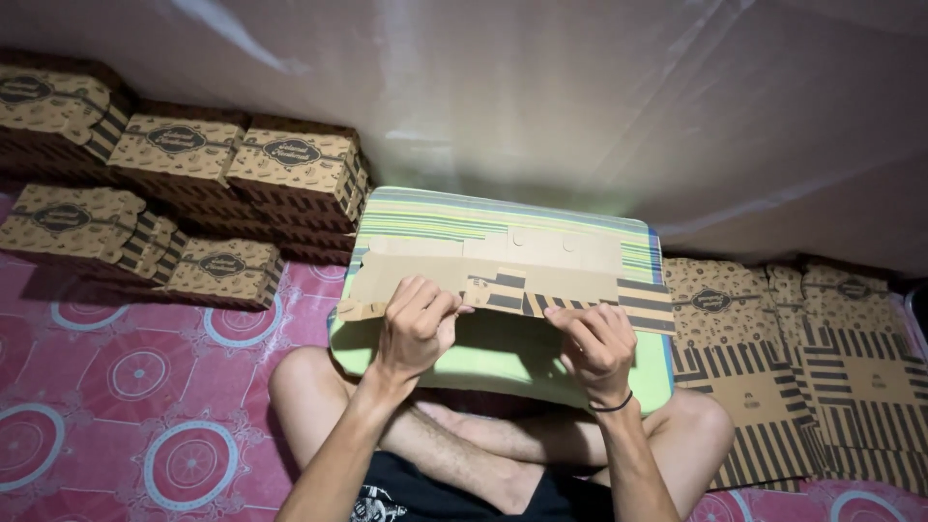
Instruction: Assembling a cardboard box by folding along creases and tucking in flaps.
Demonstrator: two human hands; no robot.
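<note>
Pink patterned floor mat [126, 387], hands [416, 324] folding flat cardboard box blank [541, 275]

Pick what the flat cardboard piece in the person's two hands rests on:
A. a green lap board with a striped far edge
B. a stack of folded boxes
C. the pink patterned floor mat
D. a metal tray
A: both the left hand and right hand press the flat cardboard piece onto the green lap board, whose far edge is striped, lying across the person's crossed legs.

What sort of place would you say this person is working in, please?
Probably a home floor used for box folding: a patterned pink mat, stacked folded cardboard boxes, flat box blanks, and a plastic sheet wall.
</note>
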